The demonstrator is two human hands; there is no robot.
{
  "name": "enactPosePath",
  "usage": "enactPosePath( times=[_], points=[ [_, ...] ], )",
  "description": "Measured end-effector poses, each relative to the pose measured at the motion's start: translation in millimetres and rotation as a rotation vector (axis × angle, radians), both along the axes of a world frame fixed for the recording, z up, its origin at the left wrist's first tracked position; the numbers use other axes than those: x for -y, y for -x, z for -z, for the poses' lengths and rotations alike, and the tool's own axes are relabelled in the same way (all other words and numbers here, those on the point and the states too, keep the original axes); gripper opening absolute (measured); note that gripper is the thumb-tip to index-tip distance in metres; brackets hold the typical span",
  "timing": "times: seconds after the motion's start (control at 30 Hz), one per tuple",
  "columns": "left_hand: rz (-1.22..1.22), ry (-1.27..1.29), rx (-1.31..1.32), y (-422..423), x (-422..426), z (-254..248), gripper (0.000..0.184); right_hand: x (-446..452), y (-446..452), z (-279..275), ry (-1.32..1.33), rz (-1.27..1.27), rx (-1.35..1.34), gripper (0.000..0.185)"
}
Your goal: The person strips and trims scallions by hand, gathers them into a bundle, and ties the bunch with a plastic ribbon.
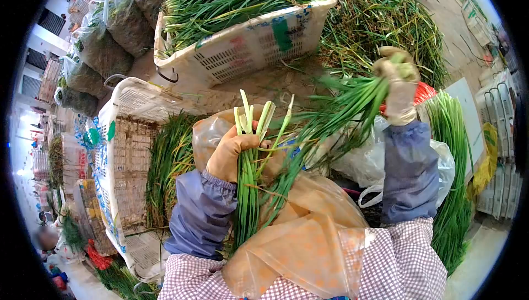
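Note:
My left hand (231,148), in a tan glove, is closed around a small bunch of garlic chives (248,201). Their pale cut ends point up above the thumb and the green leaves hang down over my lap. Raised to the right, my gloved right hand (399,87) grips a larger bunch of garlic chives (352,107), slightly blurred, with its leaves trailing down and left toward the left hand. A translucent orange-patterned plastic apron (308,217) covers my lap.
A white crate (248,41) heaped with chives stands ahead. Another white crate (118,156) with chives sits at left. Beyond my right hand lies a pile of loose trimmings (380,24). Long chives (452,189) lie at right beside a plastic bag (363,162). Filled bags (127,24) line the far left.

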State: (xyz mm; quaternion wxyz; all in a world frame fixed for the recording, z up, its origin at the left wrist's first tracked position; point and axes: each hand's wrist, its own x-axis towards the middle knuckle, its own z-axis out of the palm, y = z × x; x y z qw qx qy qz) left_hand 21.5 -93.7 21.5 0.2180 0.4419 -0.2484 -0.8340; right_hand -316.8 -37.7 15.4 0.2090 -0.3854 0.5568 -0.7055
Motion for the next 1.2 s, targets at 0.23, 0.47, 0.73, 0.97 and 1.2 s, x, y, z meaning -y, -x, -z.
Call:
enactPosePath(
  times=[0.23,0.47,0.73,0.97,1.2],
  points=[
    [0.009,0.07,-0.025,15.7,-6.1,-10.0,0.043,5.3,-117.7,-8.5,-0.539,-0.756,0.237,0.028],
    [0.034,0.219,0.001,18.5,-8.2,-7.1,0.042,12.2,-134.4,19.6,-0.279,-0.86,0.504,0.021],
    [-0.139,0.073,-0.109,3.9,-1.6,-3.3,0.026,14.3,-103.9,66.7,-0.315,-0.494,-0.072,0.012],
    [-0.173,-0.093,-0.127,-6.2,-2.5,2.2,0.024,11.4,-38.4,34.9,-0.29,0.039,0.194,0.026],
    [-0.153,0.266,0.037,33.2,-23.3,-4.7,0.017,5.1,-132.3,-7.7,-0.313,-0.533,0.263,0.011]
  ],
)
